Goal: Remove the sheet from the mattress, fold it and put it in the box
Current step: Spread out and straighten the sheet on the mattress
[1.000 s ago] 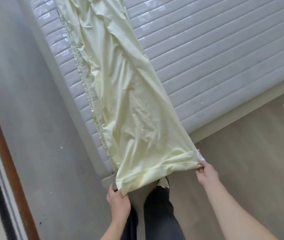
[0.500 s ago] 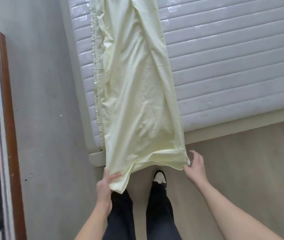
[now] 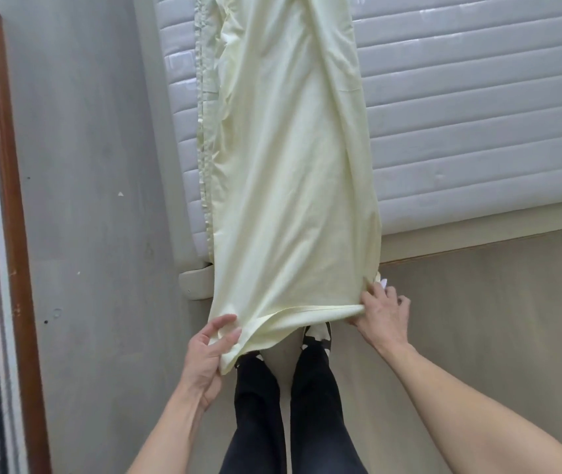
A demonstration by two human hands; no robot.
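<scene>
- The pale yellow sheet (image 3: pixel 290 165) lies as a long folded strip on the quilted mattress (image 3: pixel 478 114); its near end hangs over the edge, probably to keep the layers straight for the next fold.
- The left hand (image 3: pixel 207 350) pinches the left corner.
- The right hand (image 3: pixel 384 311) grips the right corner, arm stretched forward.
- No box is visible.

A single head-worn wide-angle camera looks steeply down from the person's standing height, close over both forearms. The mattress (image 3: pixel 478 131) fills the upper right of the frame, the sheet (image 3: pixel 290 165) runs down its centre, and the floor (image 3: pixel 478 302) and shoes sit at lower centre.
</scene>
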